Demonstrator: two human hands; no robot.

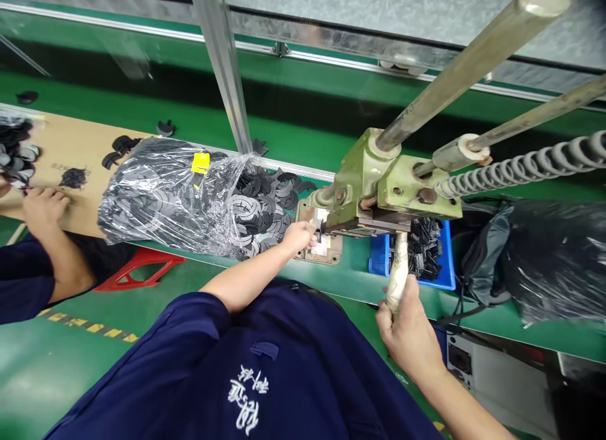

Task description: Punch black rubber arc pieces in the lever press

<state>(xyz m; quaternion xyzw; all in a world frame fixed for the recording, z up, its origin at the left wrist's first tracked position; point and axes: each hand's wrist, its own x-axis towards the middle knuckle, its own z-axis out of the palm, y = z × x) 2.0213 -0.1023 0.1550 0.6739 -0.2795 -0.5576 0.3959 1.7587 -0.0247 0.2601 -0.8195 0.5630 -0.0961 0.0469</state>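
Gripping the lever (398,273) with my right hand (411,331), I judge it stiff. My left hand (299,237) pinches the black part (319,226), likely light and rigid; hold its edge.

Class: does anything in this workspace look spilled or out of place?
Yes: a black curved part lies stray beyond the plastic bag, off the cardboard, while most similar parts sit heaped together.

You're in a factory workshop: your bench (355,260) holds a green press (354,175), a bag of black parts (146,200) and a blue bin (379,255); striped tape (95,327) marks the floor (33,370).
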